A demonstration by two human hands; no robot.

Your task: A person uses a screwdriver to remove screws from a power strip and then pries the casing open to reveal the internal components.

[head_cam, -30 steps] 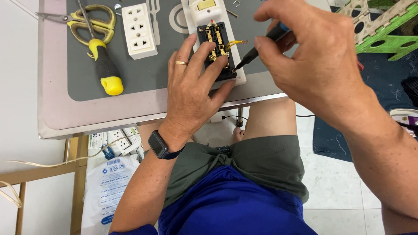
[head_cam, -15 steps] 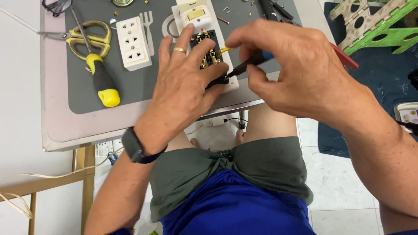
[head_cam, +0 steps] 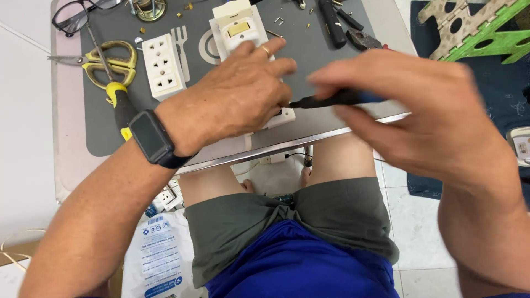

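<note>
A white plastic bag (head_cam: 157, 256) with blue printing lies on the floor at the near left, under the table edge, with a small white socket piece just beyond it. On the grey mat (head_cam: 99, 132) above, the left hand (head_cam: 232, 102), wearing a ring and a black wristwatch (head_cam: 152, 138), lies flat with its fingers spread over a white switch plate (head_cam: 237, 27), covering most of it; only the plate's far end with its cream rocker and a near corner show. The right hand (head_cam: 408, 110), blurred, pinches a screwdriver (head_cam: 337, 99) with a dark shaft and blue grip, the tip pointing left to the plate's near corner beside the left fingers. Left of the plate lie a white three-outlet socket (head_cam: 164, 66), yellow-handled scissors (head_cam: 107, 58), a yellow-and-black screwdriver (head_cam: 122, 110) and black-rimmed glasses (head_cam: 83, 14). Pliers (head_cam: 361, 38) lie at the far right.
</note>
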